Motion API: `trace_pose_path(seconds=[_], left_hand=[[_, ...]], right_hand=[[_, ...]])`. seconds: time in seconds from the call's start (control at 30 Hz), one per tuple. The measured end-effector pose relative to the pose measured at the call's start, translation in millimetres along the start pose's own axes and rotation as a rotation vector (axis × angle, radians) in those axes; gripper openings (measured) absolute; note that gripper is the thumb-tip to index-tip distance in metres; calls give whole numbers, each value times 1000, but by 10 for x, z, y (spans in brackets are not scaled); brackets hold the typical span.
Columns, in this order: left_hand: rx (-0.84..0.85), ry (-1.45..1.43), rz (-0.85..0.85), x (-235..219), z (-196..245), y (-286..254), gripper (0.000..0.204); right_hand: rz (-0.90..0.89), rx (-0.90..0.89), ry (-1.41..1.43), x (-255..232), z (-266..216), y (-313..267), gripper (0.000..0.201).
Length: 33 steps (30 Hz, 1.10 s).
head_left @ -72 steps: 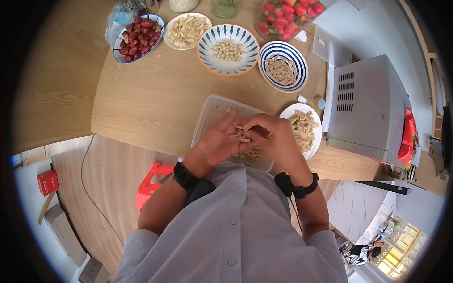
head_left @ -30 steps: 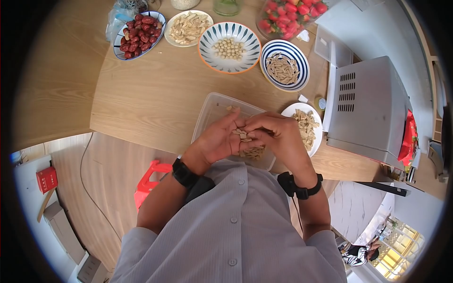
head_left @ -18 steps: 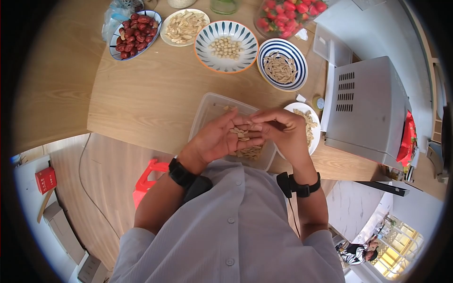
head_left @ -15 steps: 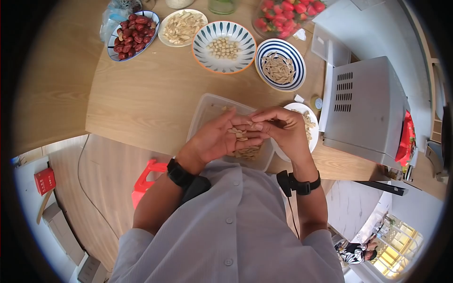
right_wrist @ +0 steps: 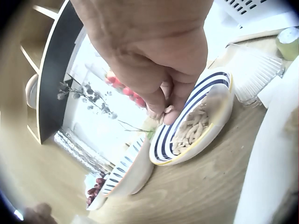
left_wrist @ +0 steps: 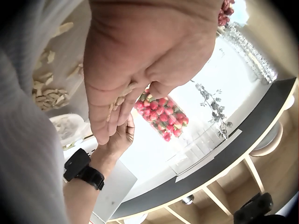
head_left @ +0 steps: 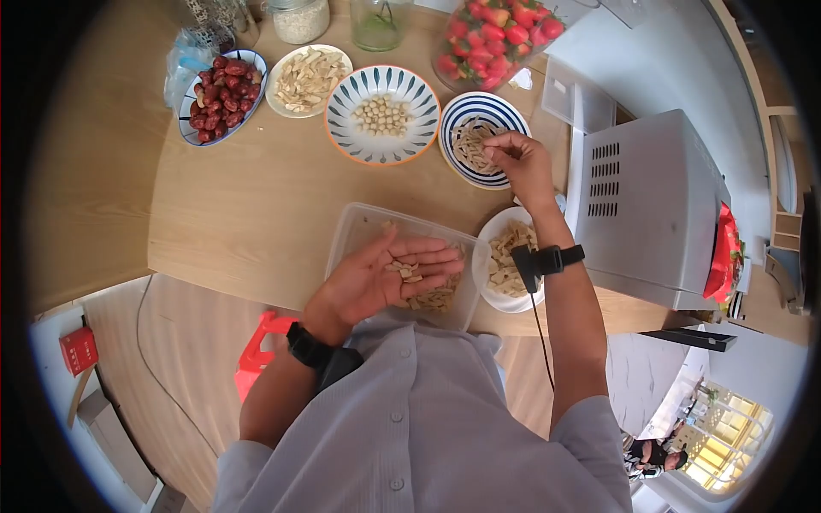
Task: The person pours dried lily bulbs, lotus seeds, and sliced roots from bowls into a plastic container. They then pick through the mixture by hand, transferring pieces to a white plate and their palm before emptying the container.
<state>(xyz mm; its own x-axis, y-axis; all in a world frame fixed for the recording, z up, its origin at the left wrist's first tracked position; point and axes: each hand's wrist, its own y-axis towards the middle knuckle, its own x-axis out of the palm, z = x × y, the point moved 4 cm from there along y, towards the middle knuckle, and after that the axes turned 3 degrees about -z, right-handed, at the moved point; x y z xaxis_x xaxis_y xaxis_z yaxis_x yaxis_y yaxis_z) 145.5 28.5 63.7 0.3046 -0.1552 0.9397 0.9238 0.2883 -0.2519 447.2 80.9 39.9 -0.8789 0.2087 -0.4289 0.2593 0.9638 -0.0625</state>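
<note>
My left hand (head_left: 357,286) lies palm up over a clear plastic box (head_left: 345,224), fingers straight, with several pale dried pieces (head_left: 405,272) on the palm and fingers. More such pieces (head_left: 434,299) are in the box beneath it. My right hand (head_left: 525,168) is over the blue-striped bowl (head_left: 479,102), its thumb and fingertips pinching a small pale dried piece (right_wrist: 168,110), as the right wrist view shows. Slender pale pieces (right_wrist: 189,135) fill the middle of that bowl.
Beside the box stands a white plate (head_left: 484,275) of dried slices. A bowl of pale round seeds (head_left: 381,114), a plate of pale slices (head_left: 308,77) and a dish of red dates (head_left: 224,98) line the back. Strawberries (head_left: 492,43) and a grey appliance (head_left: 641,205) are at right.
My right hand has left the left palm and moved up and right to the blue-striped bowl. The left hand stays palm up over the box. The head view has shifted slightly.
</note>
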Motion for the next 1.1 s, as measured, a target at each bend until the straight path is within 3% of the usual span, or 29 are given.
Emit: trace_pose_path(seconds=[0.1,0.2,0.3,0.4,0.47,0.57,0.63,0.73,0.83,0.93,0.97,1.03,1.1], left_hand=[[1,-6,-11,8,10,3,73],[7,-38,-6,39,12,26,78],[33,-83,-8,38,26,62,87],[41,-140,-10,78,29,100,94],[50,-196,-78,4,21,105,97],[73,-298,-271,-321,-115,164,99],[80,-334,-371,-307,-107,164,100],[93,-190,57,-243,-99,159,97],[153,-129,44,-102,-69,192,94],[137,-343,-136,-256,-118,138,91],[126,-280,-69,-326,-165,118,90],[106,-153,61,-275,-149,106,89],[113,-171,-58,-311,-152,133,87]], right_hand=[[39,-116,-113,24,-15,72,15],[208,-432,-401,-24,-190,30,20],[362,-428,-422,-56,-541,-264,23],[110,-322,-267,196,-923,-750,23],[-138,-413,-466,481,-1163,-1105,28],[-158,-581,-572,837,-1313,-1338,32],[-119,-553,-655,928,-1318,-1375,31],[-105,-539,-723,1078,-1355,-1411,28],[-128,-535,-731,1141,-1407,-1401,27],[-175,-543,-596,1102,-1394,-1354,26],[-195,-546,-529,1070,-1379,-1354,26],[-221,-421,-371,1007,-1329,-1337,25],[-248,-301,-262,948,-1284,-1327,24]])
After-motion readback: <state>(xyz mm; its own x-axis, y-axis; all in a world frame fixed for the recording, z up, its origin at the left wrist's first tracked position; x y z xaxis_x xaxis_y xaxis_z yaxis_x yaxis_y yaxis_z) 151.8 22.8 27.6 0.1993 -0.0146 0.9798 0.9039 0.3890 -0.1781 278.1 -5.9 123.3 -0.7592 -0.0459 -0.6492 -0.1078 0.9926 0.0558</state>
